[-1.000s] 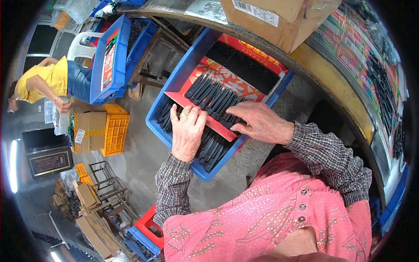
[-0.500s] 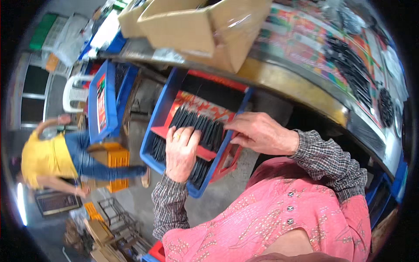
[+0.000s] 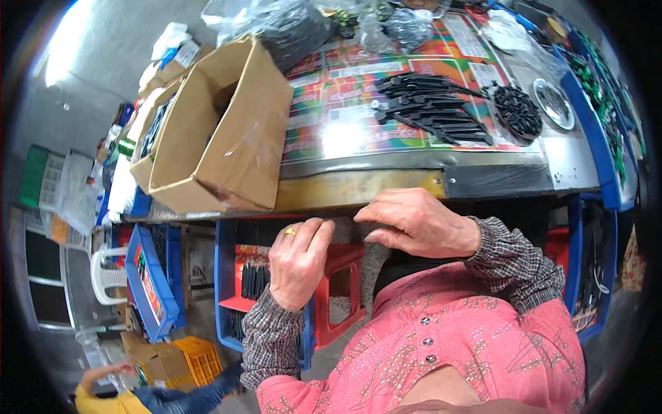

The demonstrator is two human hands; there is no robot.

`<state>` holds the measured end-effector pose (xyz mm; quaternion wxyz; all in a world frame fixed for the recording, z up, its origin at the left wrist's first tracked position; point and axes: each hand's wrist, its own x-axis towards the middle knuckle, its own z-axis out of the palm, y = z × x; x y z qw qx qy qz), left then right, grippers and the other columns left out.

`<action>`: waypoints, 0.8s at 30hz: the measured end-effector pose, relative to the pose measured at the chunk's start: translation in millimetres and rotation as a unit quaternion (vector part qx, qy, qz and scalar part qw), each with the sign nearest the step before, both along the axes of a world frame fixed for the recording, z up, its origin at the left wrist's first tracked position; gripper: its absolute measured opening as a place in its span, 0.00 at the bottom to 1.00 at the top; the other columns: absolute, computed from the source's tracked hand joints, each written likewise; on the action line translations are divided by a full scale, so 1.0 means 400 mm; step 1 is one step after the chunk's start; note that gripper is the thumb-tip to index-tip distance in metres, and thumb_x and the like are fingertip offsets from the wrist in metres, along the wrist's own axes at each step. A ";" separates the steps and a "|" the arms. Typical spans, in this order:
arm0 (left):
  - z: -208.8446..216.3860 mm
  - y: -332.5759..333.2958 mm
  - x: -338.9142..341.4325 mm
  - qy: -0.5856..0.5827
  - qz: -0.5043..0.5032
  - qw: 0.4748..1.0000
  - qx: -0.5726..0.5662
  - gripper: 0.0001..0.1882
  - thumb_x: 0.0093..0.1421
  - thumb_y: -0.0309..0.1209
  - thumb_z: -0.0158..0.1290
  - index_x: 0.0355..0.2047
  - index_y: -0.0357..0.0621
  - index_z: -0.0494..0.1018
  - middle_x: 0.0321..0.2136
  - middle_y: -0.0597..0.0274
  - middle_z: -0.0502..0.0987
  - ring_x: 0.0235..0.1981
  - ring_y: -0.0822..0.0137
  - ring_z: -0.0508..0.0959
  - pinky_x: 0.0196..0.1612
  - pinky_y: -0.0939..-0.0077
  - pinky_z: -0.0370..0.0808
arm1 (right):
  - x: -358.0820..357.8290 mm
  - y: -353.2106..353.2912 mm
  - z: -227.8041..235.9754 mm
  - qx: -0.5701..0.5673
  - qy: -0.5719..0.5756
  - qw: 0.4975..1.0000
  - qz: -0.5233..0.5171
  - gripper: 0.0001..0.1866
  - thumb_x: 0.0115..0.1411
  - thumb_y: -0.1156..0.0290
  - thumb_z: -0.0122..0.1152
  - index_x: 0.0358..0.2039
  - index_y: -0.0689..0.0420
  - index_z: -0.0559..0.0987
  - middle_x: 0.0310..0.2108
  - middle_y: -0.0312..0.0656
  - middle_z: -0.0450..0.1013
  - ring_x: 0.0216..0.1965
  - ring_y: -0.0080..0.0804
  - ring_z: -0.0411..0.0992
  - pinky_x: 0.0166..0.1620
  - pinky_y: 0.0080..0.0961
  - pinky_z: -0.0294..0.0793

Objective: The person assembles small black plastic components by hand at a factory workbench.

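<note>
My left hand [image 3: 298,263], a ring on one finger, hovers over the right side of a blue bin [image 3: 225,276] with its fingers stretched forward and slightly bent. Nothing shows in it; its thumb is hidden. Beside the hand, in the bin, a row of slim black strips [image 3: 255,281] stands by a red divider [image 3: 236,303]. My right hand [image 3: 419,222] is just below the table's front edge, fingers forward and thumb apart, with nothing visible between them. On the table lie a pile of long black plastic parts [image 3: 434,110] and a heap of small black pieces [image 3: 517,110].
An open cardboard box [image 3: 238,148] stands at the table's left front. A round dish [image 3: 553,103] and a blue tray [image 3: 596,134] are at the right. A red plastic stool [image 3: 338,297] is beside the bin. Lower left, a person in yellow [image 3: 127,401] is near an orange crate [image 3: 200,360].
My view has turned toward the table. My left hand has lifted off the black strips and moved toward the table edge. My right hand is now away from the bin's rim.
</note>
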<state>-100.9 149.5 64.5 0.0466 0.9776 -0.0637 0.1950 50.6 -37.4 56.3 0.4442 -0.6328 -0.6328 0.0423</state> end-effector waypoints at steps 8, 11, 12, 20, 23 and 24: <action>-0.002 -0.045 0.257 -0.085 -0.082 0.993 -0.008 0.12 0.48 0.23 0.54 0.35 0.43 0.72 0.29 0.61 0.73 0.31 0.60 0.75 0.36 0.67 0.71 | 0.087 -0.142 0.018 -0.015 0.035 0.991 -0.129 0.13 0.55 0.70 0.62 0.39 0.63 0.76 0.31 0.48 0.73 0.34 0.46 0.72 0.38 0.36 0.71; 0.004 -0.063 0.339 -0.086 -0.090 0.992 -0.008 0.10 0.49 0.19 0.54 0.33 0.42 0.75 0.30 0.59 0.76 0.32 0.57 0.76 0.36 0.65 0.73 | 0.112 -0.182 0.014 -0.007 0.037 0.983 -0.178 0.13 0.53 0.75 0.64 0.39 0.64 0.77 0.31 0.44 0.75 0.30 0.35 0.73 0.35 0.28 0.72; -0.001 -0.063 0.363 -0.086 -0.093 0.992 -0.009 0.10 0.49 0.19 0.54 0.33 0.42 0.75 0.30 0.59 0.76 0.32 0.57 0.76 0.36 0.65 0.73 | 0.118 -0.193 0.016 -0.008 0.037 0.983 -0.182 0.13 0.53 0.75 0.64 0.39 0.64 0.77 0.31 0.44 0.75 0.30 0.35 0.73 0.35 0.28 0.72; -0.021 -0.077 0.485 -0.056 -0.114 0.992 -0.006 0.11 0.51 0.20 0.53 0.36 0.42 0.75 0.30 0.57 0.75 0.34 0.55 0.75 0.36 0.63 0.73 | 0.169 -0.254 0.004 -0.022 0.070 0.969 -0.236 0.12 0.53 0.74 0.64 0.39 0.63 0.77 0.30 0.45 0.74 0.30 0.38 0.73 0.35 0.30 0.72; -0.039 -0.084 0.516 -0.040 -0.116 0.992 0.004 0.10 0.52 0.22 0.53 0.36 0.43 0.74 0.30 0.56 0.73 0.35 0.54 0.75 0.37 0.63 0.72 | 0.177 -0.275 0.004 -0.017 0.088 0.965 -0.246 0.13 0.53 0.74 0.64 0.39 0.63 0.77 0.30 0.45 0.74 0.31 0.38 0.73 0.36 0.30 0.72; -0.039 -0.088 0.521 -0.041 -0.122 0.992 0.004 0.10 0.52 0.22 0.53 0.36 0.43 0.74 0.30 0.56 0.73 0.35 0.54 0.75 0.37 0.63 0.72 | 0.179 -0.281 0.004 -0.014 0.099 0.964 -0.246 0.13 0.53 0.74 0.64 0.40 0.63 0.77 0.31 0.45 0.74 0.31 0.39 0.74 0.36 0.30 0.72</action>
